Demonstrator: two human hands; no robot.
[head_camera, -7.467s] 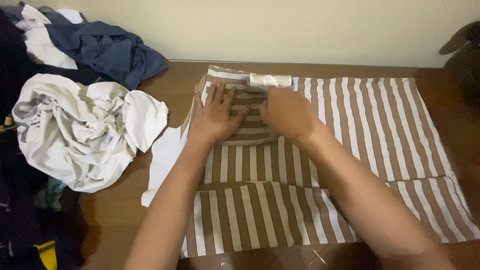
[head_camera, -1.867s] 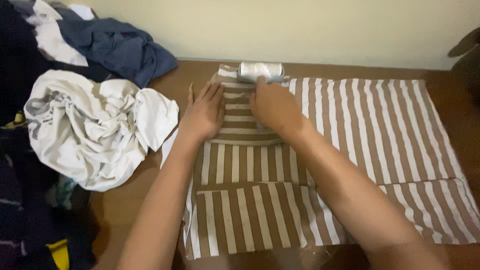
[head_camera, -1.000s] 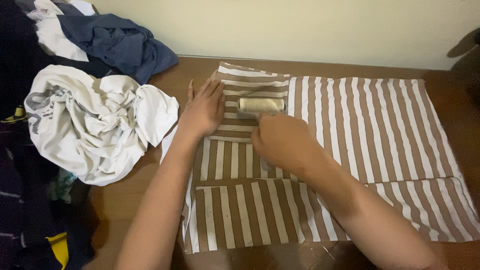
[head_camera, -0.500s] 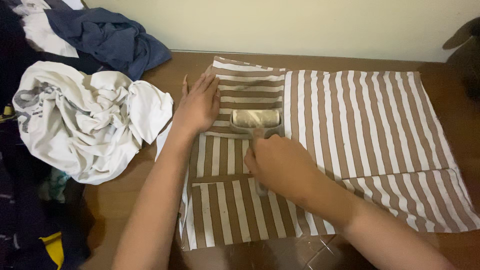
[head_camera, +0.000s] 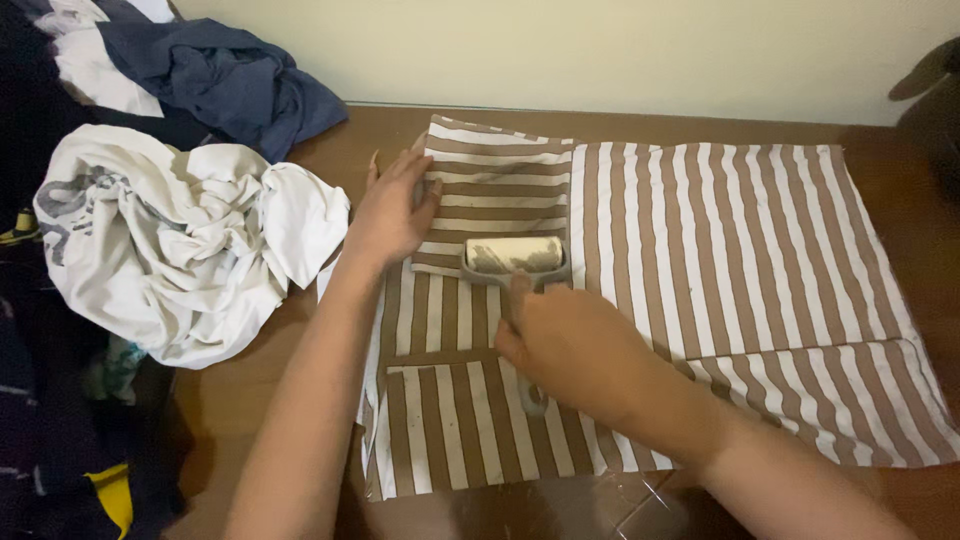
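Observation:
A brown-and-white striped garment (head_camera: 700, 250) lies flat on the wooden table (head_camera: 250, 410), with one folded part at its upper left. My right hand (head_camera: 575, 345) grips the grey handle of a lint roller (head_camera: 513, 256), whose white roll rests on the stripes at the lower edge of the folded part. My left hand (head_camera: 392, 208) lies flat, fingers spread, on the garment's left edge, just left of the roller.
A crumpled white garment (head_camera: 180, 240) lies left of my left arm. A dark blue garment (head_camera: 225, 80) and more clothes are piled at the back left. A pale wall runs along the table's far edge. A dark object (head_camera: 925, 100) sits at the far right.
The roller has been drawn from the garment's far edge toward me across the folded part. My right hand slid back with it. My left hand stayed on the left edge.

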